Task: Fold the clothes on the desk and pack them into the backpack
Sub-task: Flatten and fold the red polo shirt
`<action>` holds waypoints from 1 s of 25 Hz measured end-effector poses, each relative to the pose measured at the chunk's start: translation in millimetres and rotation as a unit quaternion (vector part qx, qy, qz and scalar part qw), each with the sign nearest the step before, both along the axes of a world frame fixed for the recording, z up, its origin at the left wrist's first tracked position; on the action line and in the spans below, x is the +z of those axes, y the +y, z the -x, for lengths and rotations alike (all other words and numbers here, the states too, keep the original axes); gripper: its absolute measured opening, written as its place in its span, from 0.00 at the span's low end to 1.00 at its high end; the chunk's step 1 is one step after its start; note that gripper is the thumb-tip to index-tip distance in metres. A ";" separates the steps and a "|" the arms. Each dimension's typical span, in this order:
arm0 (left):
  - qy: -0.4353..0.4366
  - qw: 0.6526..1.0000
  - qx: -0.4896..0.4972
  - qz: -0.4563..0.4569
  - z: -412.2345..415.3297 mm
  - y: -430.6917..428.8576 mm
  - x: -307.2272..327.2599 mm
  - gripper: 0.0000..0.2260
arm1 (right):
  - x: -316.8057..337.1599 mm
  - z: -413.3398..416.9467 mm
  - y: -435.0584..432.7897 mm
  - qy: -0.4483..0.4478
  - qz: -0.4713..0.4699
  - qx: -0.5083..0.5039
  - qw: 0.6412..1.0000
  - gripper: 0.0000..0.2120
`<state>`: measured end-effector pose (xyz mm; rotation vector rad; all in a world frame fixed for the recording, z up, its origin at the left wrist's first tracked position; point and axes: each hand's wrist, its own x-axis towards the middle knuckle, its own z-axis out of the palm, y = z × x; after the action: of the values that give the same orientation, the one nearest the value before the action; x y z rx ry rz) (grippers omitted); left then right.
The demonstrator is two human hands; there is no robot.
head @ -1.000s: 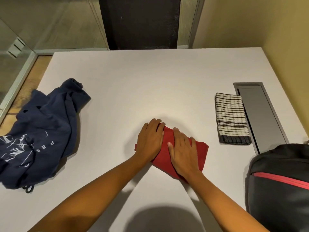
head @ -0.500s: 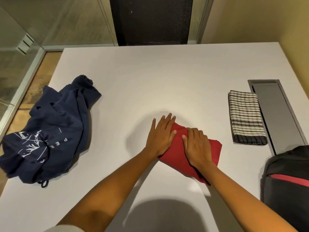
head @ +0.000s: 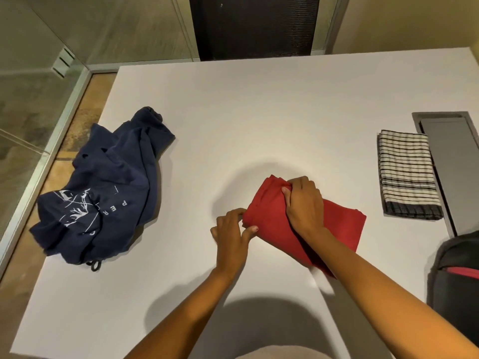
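Two hands work on the white desk point(head: 259, 112). The crumpled navy shirt point(head: 108, 182) lies well to the left of your left hand. The black backpack point(head: 456, 294) sits to the right of your right forearm. The folded red garment point(head: 337, 229) lies under both hands. The folded checked cloth point(head: 407, 174) lies right of your right hand, apart from the garment. Your right hand point(head: 303, 203) curls its fingers round a bunched fold at the garment's far edge. Your left hand point(head: 230, 234) pinches the garment's left corner between thumb and fingers.
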<state>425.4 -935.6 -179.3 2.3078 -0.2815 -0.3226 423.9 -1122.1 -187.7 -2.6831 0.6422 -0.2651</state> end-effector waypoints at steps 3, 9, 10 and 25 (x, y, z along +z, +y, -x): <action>-0.015 1.000 0.011 -0.006 -6.4 -12.3 0.8 0.07 | 4.7 -5.5 -4.3 -0.024 -0.055 0.006 0.998 0.09; -0.135 0.968 -0.029 -0.207 -13.1 -8.4 11.8 0.09 | 7.2 -12.3 -11.5 0.015 -0.036 0.025 0.999 0.07; -0.122 0.965 -0.019 -0.232 -13.8 -9.6 15.2 0.10 | 3.3 -14.1 -10.6 0.040 -0.014 0.038 0.998 0.09; -0.154 0.953 -0.172 -0.198 -18.8 -48.4 -5.8 0.25 | 4.5 92.3 8.9 0.071 0.077 0.111 0.988 0.26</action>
<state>444.2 -984.0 -185.1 2.7037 -0.8482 -0.2008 331.6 -1113.2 -183.2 -2.9123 0.3703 -0.0652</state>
